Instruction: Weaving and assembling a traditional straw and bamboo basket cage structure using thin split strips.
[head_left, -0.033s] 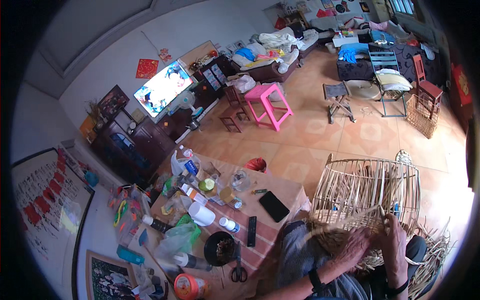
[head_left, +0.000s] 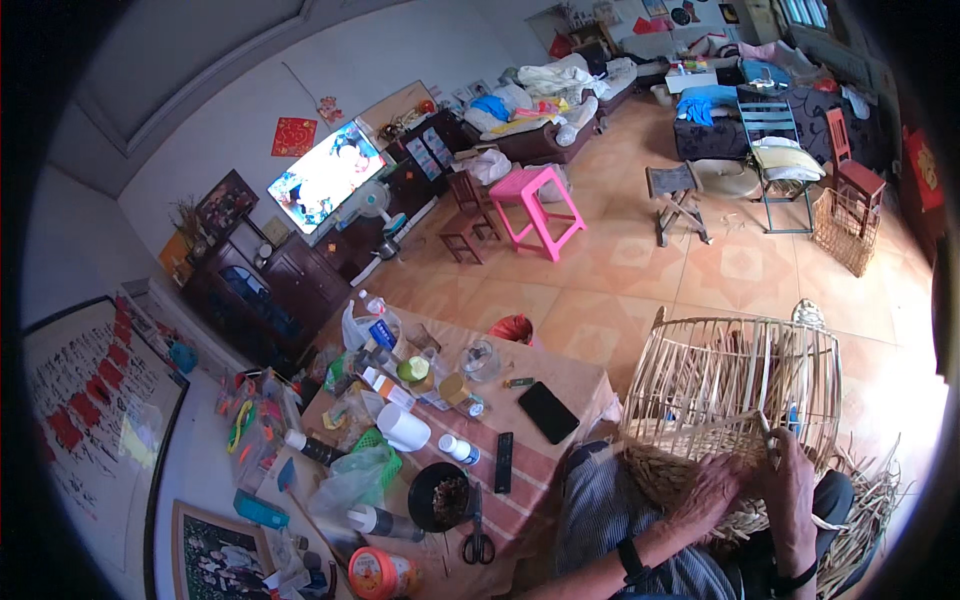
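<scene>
1. Resting on the person's lap at lower right, a half-woven basket (head_left: 735,400) is shown, its upright strips open at the top.
2. The left hand (head_left: 706,492) is laid flat, fingers spread, against the woven base.
3. The right hand (head_left: 790,478) is closed around a thin strip (head_left: 765,432), apparently pinched between thumb and fingers.
4. Loose strips (head_left: 868,515) are piled beside the right knee.
5. A cluttered table (head_left: 570,375) with scissors (head_left: 478,540) and a black phone (head_left: 548,412) stands to the left.
</scene>
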